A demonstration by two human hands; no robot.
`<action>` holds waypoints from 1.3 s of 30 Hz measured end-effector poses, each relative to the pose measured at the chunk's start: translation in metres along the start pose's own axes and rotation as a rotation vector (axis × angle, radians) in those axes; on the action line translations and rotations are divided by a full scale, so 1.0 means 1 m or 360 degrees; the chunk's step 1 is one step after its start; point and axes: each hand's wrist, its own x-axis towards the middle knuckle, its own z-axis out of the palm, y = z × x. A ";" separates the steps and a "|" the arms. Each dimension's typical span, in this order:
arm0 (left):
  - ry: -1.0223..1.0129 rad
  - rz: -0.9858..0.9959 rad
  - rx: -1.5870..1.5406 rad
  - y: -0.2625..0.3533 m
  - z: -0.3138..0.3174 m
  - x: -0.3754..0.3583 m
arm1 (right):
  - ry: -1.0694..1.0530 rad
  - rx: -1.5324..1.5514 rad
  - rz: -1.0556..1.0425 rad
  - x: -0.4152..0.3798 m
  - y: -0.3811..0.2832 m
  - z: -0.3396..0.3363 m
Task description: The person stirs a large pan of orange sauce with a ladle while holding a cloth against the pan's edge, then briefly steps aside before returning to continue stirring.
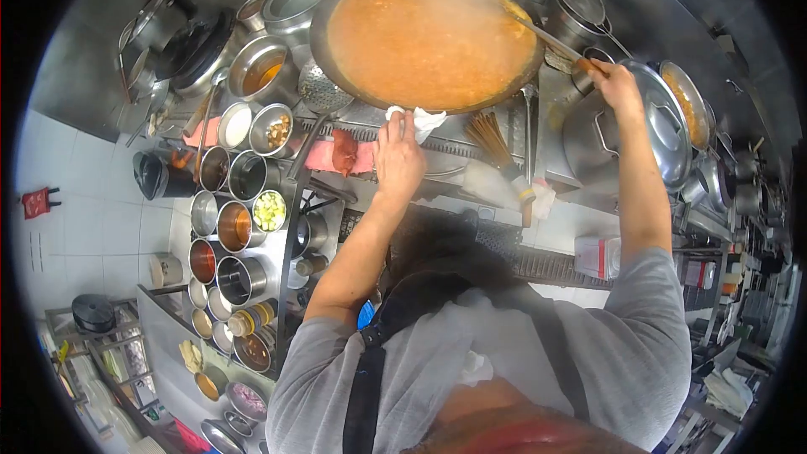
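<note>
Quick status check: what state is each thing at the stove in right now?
Large round metal wok: full of steaming orange sauce.
White cloth: bunched at the wok's near rim, pressed by the left hand.
Long metal ladle handle: tilted into the sauce, in the right hand's grip.
Big steel pot: lidded.

Bright, even overhead light; strong fisheye bending with black corners, steam hazing the top, glare on steel.
</note>
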 end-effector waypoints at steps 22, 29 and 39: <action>0.0037 0.0030 -0.0061 -0.003 0.002 0.002 | -0.0099 0.0051 -0.0486 -0.107 -0.057 -0.029; 0.0107 0.0057 -0.0069 -0.008 0.010 0.001 | -0.0086 -0.0037 -0.0598 -0.065 -0.081 0.049; 0.0088 0.0008 -0.0050 -0.005 0.006 -0.001 | -0.0245 -0.0098 -0.0335 0.022 -0.123 0.124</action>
